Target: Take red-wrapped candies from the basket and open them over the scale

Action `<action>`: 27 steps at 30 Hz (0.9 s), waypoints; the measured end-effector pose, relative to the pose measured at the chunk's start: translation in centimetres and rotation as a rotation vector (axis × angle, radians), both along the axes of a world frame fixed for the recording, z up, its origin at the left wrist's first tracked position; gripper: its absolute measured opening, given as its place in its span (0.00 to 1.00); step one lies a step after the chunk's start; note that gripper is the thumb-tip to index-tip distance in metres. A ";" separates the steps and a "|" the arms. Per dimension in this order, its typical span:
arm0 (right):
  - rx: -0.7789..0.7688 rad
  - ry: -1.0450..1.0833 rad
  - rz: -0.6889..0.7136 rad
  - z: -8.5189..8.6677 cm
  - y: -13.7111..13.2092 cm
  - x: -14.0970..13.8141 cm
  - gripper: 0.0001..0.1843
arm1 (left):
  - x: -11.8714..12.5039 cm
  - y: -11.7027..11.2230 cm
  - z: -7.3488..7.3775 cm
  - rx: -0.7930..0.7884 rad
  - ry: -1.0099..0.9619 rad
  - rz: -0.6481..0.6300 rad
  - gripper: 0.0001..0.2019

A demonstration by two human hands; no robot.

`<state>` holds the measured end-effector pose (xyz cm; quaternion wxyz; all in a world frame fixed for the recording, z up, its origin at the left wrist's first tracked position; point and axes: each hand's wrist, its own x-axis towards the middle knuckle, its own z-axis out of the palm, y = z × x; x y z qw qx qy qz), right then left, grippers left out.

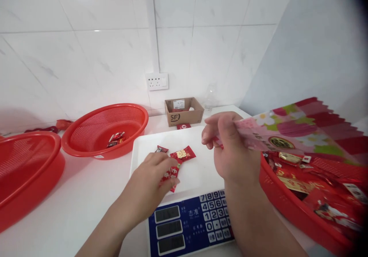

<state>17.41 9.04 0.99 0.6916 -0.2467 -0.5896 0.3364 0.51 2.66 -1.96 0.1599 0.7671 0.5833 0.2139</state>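
Note:
My left hand (155, 176) is over the white pan (198, 172) of a digital scale, thumb and fingers closed about a red snack packet (173, 171). A second red packet (182, 154) with a pale block printed on it lies just beyond, and a smaller dark-and-red wrapped piece (161, 149) shows partly behind my fingers. Raised above the pan's right side, my right hand (230, 146) grips a pink, green and red printed plastic bag (276, 134). The bag sticks out to the right with a zigzag edge, looking flat.
Below the pan is the scale's blue panel (189, 222). Red plastic baskets stand at the left (31, 172), back left (100, 111) and right (287, 207); the right one holds many wrapped snacks. A cardboard box (186, 117) sits near the tiled wall, beneath a socket (157, 81).

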 end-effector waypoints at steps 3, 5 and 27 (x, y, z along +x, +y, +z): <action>0.005 -0.024 -0.003 0.0 0.1 0.1 0.20 | 0.1 -0.1 -0.2 -0.045 0.031 -0.145 0.10; 0.002 -0.051 0.025 -0.1 0.3 0.1 0.20 | 0.2 0.2 -0.5 -0.042 0.061 -0.102 0.09; -0.259 -0.698 0.660 -0.4 -1.2 -0.9 0.13 | 0.0 -1.3 1.3 0.119 -1.074 0.117 0.11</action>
